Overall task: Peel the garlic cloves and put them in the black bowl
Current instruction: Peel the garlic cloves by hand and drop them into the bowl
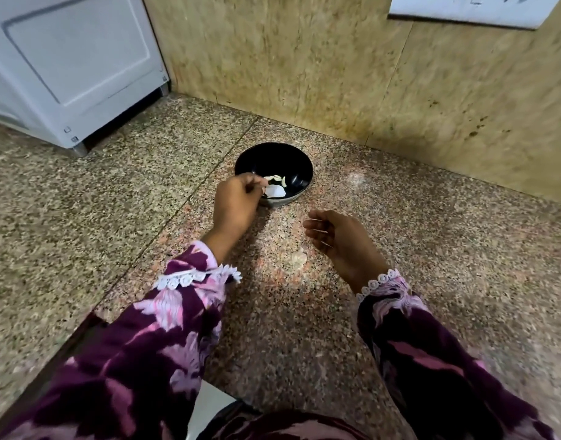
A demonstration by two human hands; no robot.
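The left hand [238,201] pinches something pale at the black bowl [300,168] rim, seemingly dropping a peeled clove onto the garlic cloves [277,179] inside, while the right hand [339,238] hangs loosely curled, empty, free to fetch another.

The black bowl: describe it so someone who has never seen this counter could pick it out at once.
Start at the speckled granite counter where it meets the tan stone wall. The black bowl sits just in front of that wall, right of the white appliance, with the left hand at its near rim. It is the only dish, glossy dark inside, holding pale peeled garlic cloves.
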